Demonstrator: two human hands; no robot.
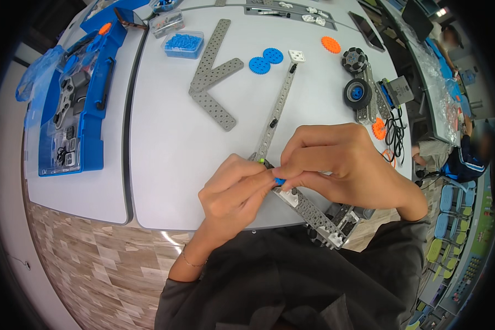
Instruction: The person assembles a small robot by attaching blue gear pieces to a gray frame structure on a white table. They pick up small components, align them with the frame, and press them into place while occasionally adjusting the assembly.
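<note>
My right hand [338,164] is closed in a pinch, and a small blue plastic piece [280,181] shows at its fingertips. Right beside it, my left hand [234,190] is closed too, its fingertips meeting the same spot; what lies between them is mostly hidden. Below both hands a grey perforated building beam [313,215] with white connectors runs toward my lap, past the table's front edge. From the same joint a long narrow grey beam [278,110] stretches away across the table, ending in a white square plate [296,56]. A bright green bit [262,160] shows by the joint.
Joined flat grey beams [212,71], blue gears [259,65] and a box of blue pins [183,45] lie beyond my hands. At right stand a wheeled assembly [357,93], orange gears [330,45] and black cables [395,135]. A blue case [96,146] sits left.
</note>
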